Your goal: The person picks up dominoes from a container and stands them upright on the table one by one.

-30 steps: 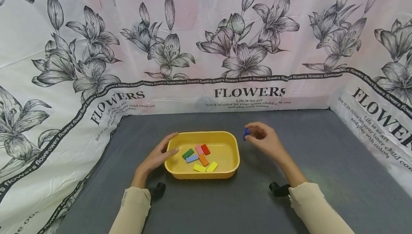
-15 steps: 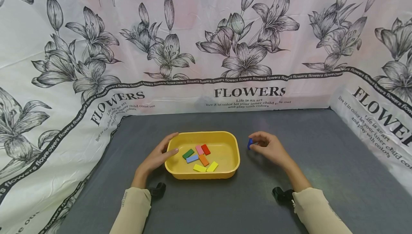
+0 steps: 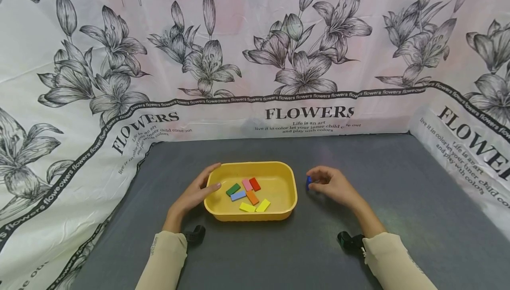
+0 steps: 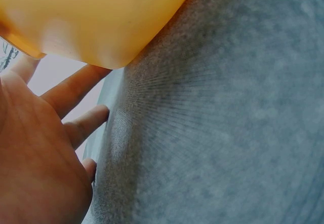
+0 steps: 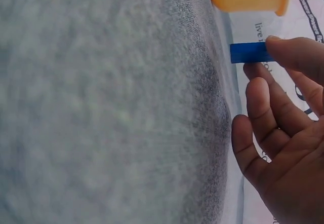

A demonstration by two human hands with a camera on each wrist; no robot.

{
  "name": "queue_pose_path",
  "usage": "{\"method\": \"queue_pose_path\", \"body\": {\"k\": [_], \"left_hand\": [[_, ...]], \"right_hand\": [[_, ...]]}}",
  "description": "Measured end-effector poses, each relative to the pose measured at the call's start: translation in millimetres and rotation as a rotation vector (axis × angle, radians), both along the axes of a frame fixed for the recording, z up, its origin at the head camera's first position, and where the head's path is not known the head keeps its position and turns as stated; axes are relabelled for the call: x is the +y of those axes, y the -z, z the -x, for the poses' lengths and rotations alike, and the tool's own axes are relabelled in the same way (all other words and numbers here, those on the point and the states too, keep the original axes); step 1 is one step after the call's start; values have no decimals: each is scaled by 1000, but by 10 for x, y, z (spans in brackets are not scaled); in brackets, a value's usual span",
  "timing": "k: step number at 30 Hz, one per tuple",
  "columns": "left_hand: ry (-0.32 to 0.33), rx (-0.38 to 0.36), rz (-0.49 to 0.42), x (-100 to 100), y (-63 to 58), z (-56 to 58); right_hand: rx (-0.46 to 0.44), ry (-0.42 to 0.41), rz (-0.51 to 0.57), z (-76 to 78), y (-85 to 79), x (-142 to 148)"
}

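A yellow plastic tub [image 3: 279, 192] stands on the grey table. My left hand [image 3: 194, 193] grips its left end, thumb over the rim and fingers along the outer wall. In the left wrist view the fingers of the left hand [image 4: 45, 138] are spread beside the tub [image 4: 96, 26]. To the tub's right, my right hand [image 3: 332, 187] pinches a small blue wooden block [image 3: 308, 183] held upright, low at the tabletop. The right wrist view shows this blue block [image 5: 249, 52] between thumb and index finger of the right hand [image 5: 288, 143], the other fingers loosely bent.
Inside the tub lie several small blocks: green [image 3: 233, 189], light blue [image 3: 238, 195], pink [image 3: 247, 184], red [image 3: 255, 184], orange [image 3: 252, 197] and yellow [image 3: 263, 205]. A flower-printed cloth [image 3: 223, 121] rises behind and beside the grey table [image 3: 271, 254].
My right hand has come down and slightly right with the blue block, towards the tabletop. The left hand and the tub stay where they were.
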State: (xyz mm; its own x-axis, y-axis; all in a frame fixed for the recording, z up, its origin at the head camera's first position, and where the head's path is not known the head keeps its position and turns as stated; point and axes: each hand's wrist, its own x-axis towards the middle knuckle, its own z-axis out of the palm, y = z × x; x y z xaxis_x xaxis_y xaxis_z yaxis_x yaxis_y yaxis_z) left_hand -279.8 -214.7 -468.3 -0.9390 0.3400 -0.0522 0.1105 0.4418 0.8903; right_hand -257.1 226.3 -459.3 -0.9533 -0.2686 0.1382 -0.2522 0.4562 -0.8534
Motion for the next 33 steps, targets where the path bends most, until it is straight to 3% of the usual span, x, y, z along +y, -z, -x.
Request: {"method": "queue_pose_path", "body": {"k": [7, 33], "left_hand": [[-11, -5, 13, 4, 0, 7], [-13, -4, 13, 2, 13, 21]], "right_hand": [[-57, -43, -8, -10, -24, -18], [-48, -55, -7, 2, 19, -22]]}}
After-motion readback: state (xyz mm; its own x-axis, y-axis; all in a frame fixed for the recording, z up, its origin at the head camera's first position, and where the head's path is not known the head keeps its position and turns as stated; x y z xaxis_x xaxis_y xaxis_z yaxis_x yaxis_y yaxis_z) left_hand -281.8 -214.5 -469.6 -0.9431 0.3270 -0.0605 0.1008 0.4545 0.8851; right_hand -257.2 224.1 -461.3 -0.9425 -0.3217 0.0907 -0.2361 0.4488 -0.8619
